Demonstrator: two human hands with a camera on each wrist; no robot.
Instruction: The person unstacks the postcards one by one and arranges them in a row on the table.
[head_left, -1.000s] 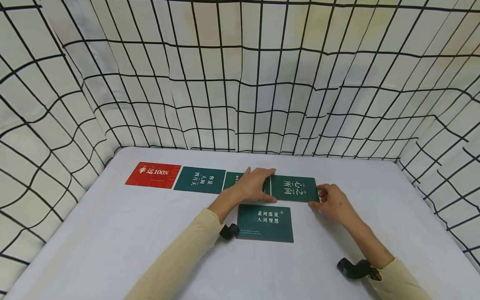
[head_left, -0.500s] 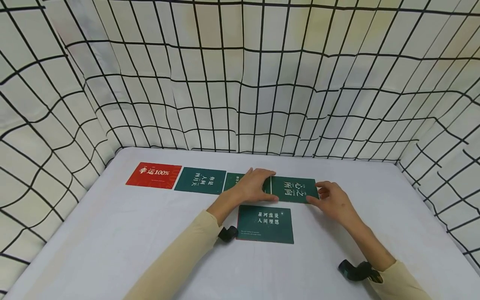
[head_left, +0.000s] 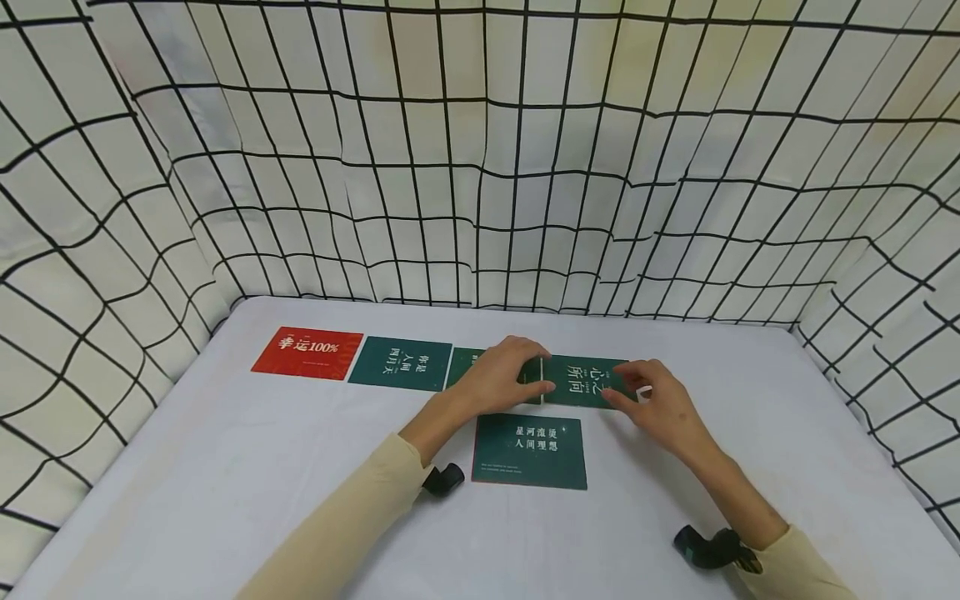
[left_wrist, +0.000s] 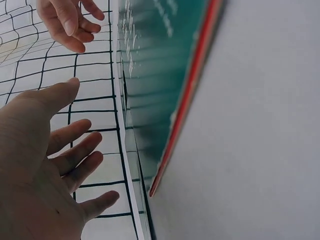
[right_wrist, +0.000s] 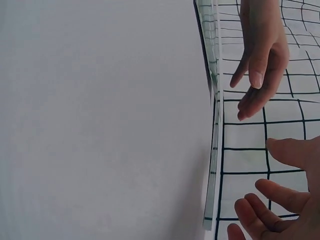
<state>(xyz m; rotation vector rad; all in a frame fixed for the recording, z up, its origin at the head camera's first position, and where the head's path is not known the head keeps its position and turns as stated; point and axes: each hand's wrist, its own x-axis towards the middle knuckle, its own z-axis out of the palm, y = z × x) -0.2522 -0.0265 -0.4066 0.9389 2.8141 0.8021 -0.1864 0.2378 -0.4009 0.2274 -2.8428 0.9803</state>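
In the head view, my left hand (head_left: pixel 495 375) hovers over a green card (head_left: pixel 461 360) in the back row and hides much of it. The left wrist view shows its fingers spread apart with nothing held. My right hand (head_left: pixel 663 408) is over the right end of another green card (head_left: pixel 573 385) with white lettering. Its fingers are loosely bent and nothing is between them. Nearer to me lies a separate green card (head_left: pixel 528 454), whose red edge shows in the left wrist view.
A red card (head_left: pixel 307 352) and a green card (head_left: pixel 400 363) continue the row to the left. All lie on a white-covered table (head_left: pixel 187 500). Black netting (head_left: pixel 517 225) over white sheets rises along the back and both sides.
My right hand has moved left from the rightmost card's edge to above its end, and its fingers have come off it. My left hand has lifted slightly. The cards look unmoved.
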